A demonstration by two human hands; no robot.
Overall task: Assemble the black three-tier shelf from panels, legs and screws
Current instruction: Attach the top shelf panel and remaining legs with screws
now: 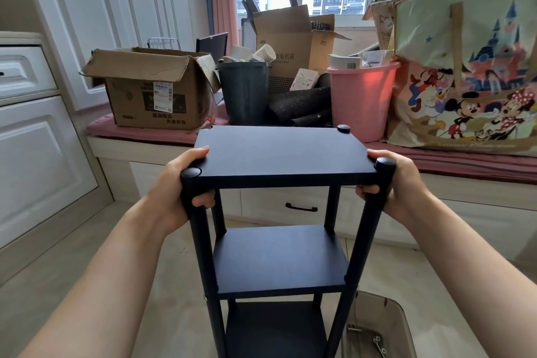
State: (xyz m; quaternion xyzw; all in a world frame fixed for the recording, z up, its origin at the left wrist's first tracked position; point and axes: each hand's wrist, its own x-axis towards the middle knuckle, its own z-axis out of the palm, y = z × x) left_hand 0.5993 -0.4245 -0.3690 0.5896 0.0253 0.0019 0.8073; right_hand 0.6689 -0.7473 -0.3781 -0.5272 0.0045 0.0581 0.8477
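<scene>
The black three-tier shelf point(279, 160) stands upright in front of me, with its top, middle point(279, 259) and bottom point(276, 328) panels joined by round black legs. My left hand point(180, 186) grips the top panel's near-left corner, thumb on top and fingers curled under beside the leg cap. At the near-right corner my right hand point(398, 183) holds the panel the same way. Round caps show at three corners of the top: near left point(191, 173), near right point(384, 162) and far right point(343, 128). The far-left corner shows no cap.
A beige bin point(404, 325) with metal parts sits on the floor at the shelf's lower right. Behind, a window seat holds cardboard boxes point(151, 87), a dark bucket point(244, 93), a pink bucket point(360, 102) and a large printed bag point(470, 73). White cabinets point(37, 139) stand at left.
</scene>
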